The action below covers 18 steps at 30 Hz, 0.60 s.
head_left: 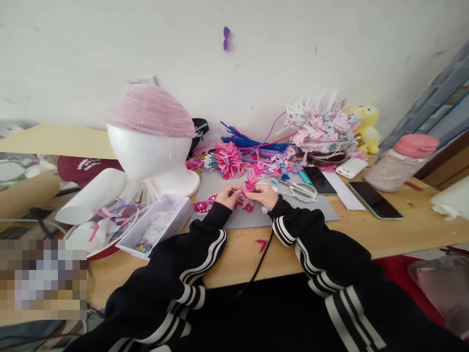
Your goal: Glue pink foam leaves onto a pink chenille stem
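1. Left hand (227, 195) and right hand (264, 195) both pinch a pink pipe-cleaner piece (250, 184) between them, above the grey mat (238, 217) on the tabletop (403, 230).
2. White scissors (303, 190) lie just right of the hands.

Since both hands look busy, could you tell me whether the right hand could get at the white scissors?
Probably yes: the scissors lie uncovered on the grey mat beside the right hand, though it pinches a pink piece.

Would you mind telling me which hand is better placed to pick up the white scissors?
Probably the right hand: the scissors lie on the grey mat just beyond it, while the left hand is farther away.
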Each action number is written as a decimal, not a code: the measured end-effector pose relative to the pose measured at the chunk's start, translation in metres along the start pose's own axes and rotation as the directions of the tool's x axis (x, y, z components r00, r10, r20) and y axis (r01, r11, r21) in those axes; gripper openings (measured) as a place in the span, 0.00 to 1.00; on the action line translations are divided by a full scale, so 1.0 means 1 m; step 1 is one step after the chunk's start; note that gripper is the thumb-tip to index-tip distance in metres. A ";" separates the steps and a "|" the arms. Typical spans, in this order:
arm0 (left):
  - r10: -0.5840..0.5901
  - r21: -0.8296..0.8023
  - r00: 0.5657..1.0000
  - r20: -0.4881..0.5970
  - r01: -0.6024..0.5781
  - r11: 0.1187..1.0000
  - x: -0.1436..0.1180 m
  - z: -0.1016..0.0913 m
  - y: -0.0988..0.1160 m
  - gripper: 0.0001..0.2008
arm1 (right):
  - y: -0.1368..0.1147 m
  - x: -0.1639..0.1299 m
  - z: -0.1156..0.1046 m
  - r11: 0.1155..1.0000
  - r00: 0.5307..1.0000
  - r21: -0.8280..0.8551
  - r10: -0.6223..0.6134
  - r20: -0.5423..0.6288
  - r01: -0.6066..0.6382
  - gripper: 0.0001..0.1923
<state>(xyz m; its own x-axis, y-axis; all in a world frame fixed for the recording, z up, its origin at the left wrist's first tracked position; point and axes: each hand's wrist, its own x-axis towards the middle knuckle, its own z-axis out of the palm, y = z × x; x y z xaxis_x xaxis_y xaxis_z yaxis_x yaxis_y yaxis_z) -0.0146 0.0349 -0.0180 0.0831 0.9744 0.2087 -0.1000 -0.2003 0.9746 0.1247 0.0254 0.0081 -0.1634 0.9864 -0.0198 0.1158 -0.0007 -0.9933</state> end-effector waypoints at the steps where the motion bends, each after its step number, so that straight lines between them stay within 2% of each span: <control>1: -0.004 -0.002 1.000 -0.002 0.004 1.000 0.000 0.000 0.000 0.08 | -0.001 0.000 0.000 1.000 1.000 -0.004 -0.001 0.005 0.001 0.10; 12: -0.023 -0.035 1.000 -0.014 0.022 0.999 -0.001 0.000 0.004 0.10 | 0.006 0.003 -0.002 0.993 0.992 0.114 -0.024 0.123 0.010 0.13; 18: -0.025 -0.021 1.000 -0.016 0.025 0.999 -0.004 0.002 0.009 0.10 | 0.003 0.001 -0.002 0.998 0.992 0.058 -0.023 0.123 0.016 0.12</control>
<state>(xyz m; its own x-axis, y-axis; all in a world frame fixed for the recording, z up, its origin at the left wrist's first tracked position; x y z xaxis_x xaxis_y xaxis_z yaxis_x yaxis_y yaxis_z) -0.0138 0.0295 -0.0101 0.0698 0.9806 0.1830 -0.1183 -0.1741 0.9776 0.1270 0.0270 0.0058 -0.2849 0.9585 -0.0103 0.0558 0.0059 -0.9984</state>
